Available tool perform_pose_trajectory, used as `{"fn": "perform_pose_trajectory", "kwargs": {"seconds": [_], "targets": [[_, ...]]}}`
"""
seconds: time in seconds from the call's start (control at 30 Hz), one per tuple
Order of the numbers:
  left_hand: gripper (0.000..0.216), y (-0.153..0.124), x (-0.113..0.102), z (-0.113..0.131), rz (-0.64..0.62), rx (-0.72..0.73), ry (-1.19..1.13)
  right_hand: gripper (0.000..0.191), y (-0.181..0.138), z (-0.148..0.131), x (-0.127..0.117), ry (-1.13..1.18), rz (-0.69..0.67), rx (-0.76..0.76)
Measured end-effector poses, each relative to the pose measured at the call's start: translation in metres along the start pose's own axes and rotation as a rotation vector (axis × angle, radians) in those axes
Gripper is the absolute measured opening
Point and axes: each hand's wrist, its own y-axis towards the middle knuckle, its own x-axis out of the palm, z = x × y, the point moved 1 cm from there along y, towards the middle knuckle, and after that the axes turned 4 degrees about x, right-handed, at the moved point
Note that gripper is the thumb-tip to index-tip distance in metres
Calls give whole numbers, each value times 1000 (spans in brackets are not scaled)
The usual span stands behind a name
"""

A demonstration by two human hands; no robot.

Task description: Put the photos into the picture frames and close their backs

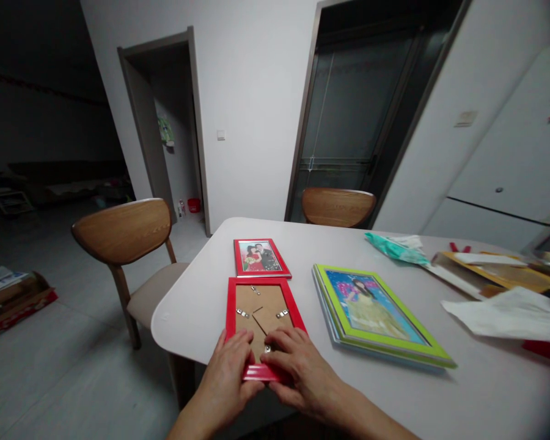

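Note:
A red picture frame lies face down on the white table, its brown backing board and small metal clips showing. Both my hands rest on its near edge. My left hand lies with fingers stretched over the lower left of the backing. My right hand presses with curled fingertips at a clip near the bottom middle of the backing. A second red frame with a photo lies face up just beyond. A larger green frame with a picture lies to the right, on top of other frames.
Papers, a brown envelope and a teal bag lie at the table's right side. Two wooden chairs stand at the left and far edge. A cardboard box sits on the floor at left. A white fridge stands at the right.

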Motion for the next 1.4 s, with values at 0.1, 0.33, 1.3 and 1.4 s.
{"fn": "perform_pose_trajectory", "kwargs": {"seconds": [0.1, 0.33, 1.3, 1.4], "targets": [[25, 0, -1, 0, 3, -12, -6, 28, 0, 7, 1, 22, 39, 5], [26, 2, -3, 2, 2, -29, -18, 29, 15, 42, -1, -183, 186, 360], [34, -4, 2, 1, 5, -38, -50, 24, 85, 14, 25, -110, 40, 90], [27, -3, 0, 2, -4, -43, -68, 21, 82, 13, 22, -88, 28, 38]]}}
